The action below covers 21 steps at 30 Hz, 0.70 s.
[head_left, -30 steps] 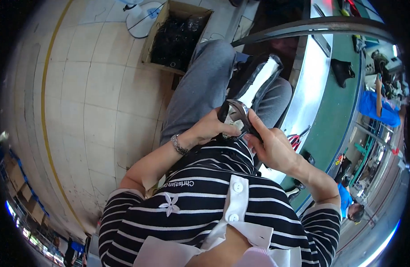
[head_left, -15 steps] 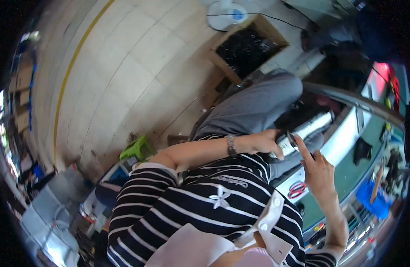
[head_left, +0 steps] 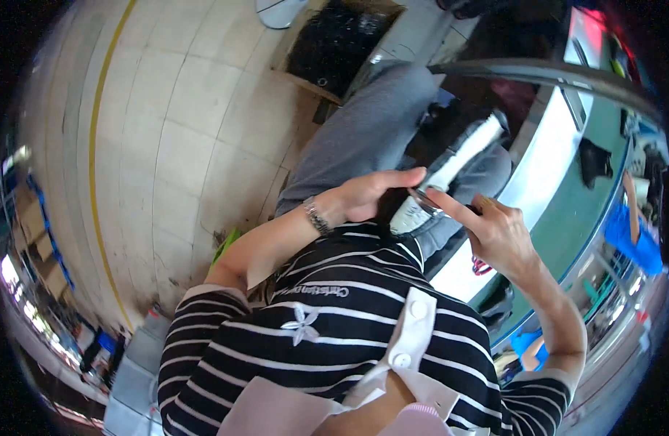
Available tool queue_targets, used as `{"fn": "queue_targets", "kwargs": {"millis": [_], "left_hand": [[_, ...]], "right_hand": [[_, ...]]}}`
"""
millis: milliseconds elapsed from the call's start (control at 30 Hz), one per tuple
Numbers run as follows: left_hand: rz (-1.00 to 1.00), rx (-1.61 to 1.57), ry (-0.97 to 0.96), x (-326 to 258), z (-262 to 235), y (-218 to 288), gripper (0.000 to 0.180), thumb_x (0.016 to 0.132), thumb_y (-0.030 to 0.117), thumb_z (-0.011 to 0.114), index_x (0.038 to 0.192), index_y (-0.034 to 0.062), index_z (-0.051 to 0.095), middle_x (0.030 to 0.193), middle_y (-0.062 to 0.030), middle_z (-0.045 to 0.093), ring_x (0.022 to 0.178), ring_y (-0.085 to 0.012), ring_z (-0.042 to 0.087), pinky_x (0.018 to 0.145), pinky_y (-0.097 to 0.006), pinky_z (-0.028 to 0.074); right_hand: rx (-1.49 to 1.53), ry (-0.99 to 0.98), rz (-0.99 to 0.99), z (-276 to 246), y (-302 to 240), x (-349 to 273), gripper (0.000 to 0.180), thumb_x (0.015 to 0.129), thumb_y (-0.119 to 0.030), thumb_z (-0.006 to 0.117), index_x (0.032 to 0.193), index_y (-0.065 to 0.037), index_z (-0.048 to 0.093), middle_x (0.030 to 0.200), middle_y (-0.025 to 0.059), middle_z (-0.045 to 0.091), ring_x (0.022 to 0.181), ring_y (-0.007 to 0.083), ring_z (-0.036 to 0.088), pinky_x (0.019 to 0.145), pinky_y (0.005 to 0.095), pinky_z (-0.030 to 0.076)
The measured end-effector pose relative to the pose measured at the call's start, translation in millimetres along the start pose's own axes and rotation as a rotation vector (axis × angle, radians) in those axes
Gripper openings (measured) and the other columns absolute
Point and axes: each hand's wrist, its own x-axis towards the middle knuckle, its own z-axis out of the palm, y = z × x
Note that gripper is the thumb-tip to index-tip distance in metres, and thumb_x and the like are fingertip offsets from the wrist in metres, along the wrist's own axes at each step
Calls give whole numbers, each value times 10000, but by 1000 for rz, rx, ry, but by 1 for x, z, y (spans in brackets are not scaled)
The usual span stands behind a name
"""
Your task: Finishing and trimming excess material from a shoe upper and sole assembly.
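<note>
Turned sole-up over the lap (head_left: 371,120), likely for access, a pale-soled shoe (head_left: 461,154) lies between the left hand (head_left: 363,198), grasp unclear but apparently steadying it, and the right hand (head_left: 500,231), gripping a dark tool (head_left: 424,198).

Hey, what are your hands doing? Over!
Left hand at black shoe. Right hand holding tool over it. Shoe bottom-up. Right hand partly hides tool.

The head view looks steeply down from the wearer's head, over the striped shirt (head_left: 334,323) at the near side, toward the left hand (head_left: 365,196) and right hand (head_left: 503,236), slightly farther. Its wide fisheye reaches the floor (head_left: 196,109) on the left and workbench (head_left: 556,211) on the right, bending straight edges.
</note>
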Motion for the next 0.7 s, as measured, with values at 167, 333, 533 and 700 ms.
{"fn": "queue_targets", "kwargs": {"millis": [167,333,533,700], "left_hand": [[49,23,84,3,8,-1,406,939,431,559,1108,68,622,1046,-59,654,958,-122,624,862,-288,497],[257,58,60,12,8,-32,382,960,394,528,1138,70,622,1026,-33,647,928,-130,610,862,-294,490],[285,586,309,27,10,-35,653,869,620,551,1103,19,651,1075,-120,624,977,-185,573,823,-332,469],[308,717,448,26,11,-33,739,844,614,589,1129,-67,614,1179,-175,600,1068,-239,561,874,-365,451]], "right_hand": [[22,80,8,8,3,-6,826,693,68,596,1391,-348,447,656,62,471,516,218,503,461,359,468],[-7,149,47,26,-13,-25,867,682,75,592,1417,-345,407,832,101,584,676,288,612,558,394,544],[119,-220,144,-21,-15,-44,602,933,-175,566,1474,-127,306,944,200,702,740,337,696,566,407,518],[53,322,111,-32,-12,-26,611,938,-277,567,1467,-108,312,778,179,682,562,293,634,504,380,497]]}}
